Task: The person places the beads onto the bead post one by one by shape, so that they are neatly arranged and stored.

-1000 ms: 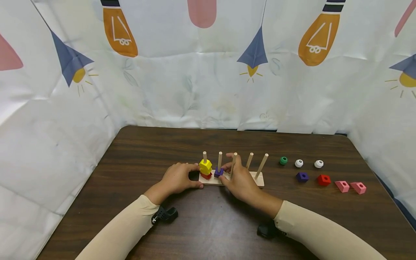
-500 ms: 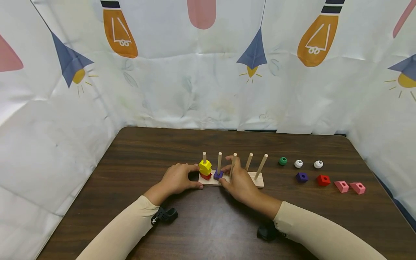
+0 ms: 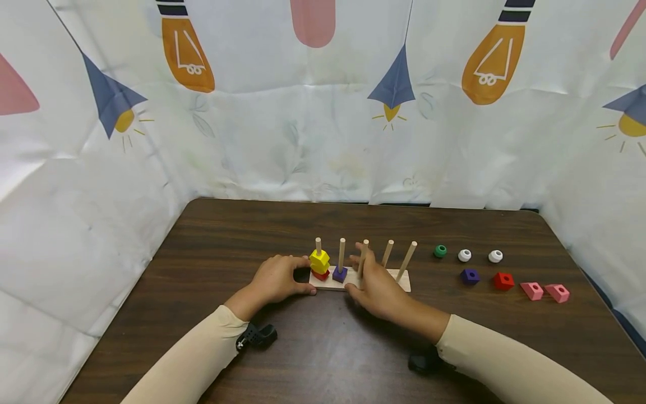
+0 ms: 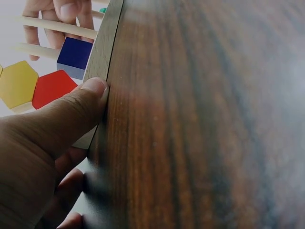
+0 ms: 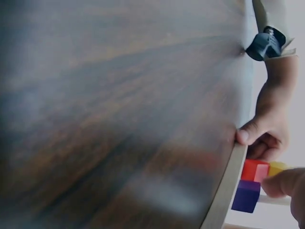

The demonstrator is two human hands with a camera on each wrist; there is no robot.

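At the near middle of the dark table (image 3: 212,247) I see the wooden peg board (image 3: 404,283), five upright pegs in a row. My left hand (image 3: 280,278) grips its left end: the thumb (image 4: 78,107) presses the front edge of the base, and the other fingers curl round behind. My right hand (image 3: 375,286) is released, fingers straight and relaxed, holding nothing; it sits just before the third peg (image 3: 364,255), fingertips beside the purple cube (image 3: 340,274). That cube rests at the foot of the second peg (image 3: 342,251). On the first peg, a yellow hexagon (image 3: 319,261) lies on top of a red block (image 3: 320,274). Loose pieces lie well apart to the right.
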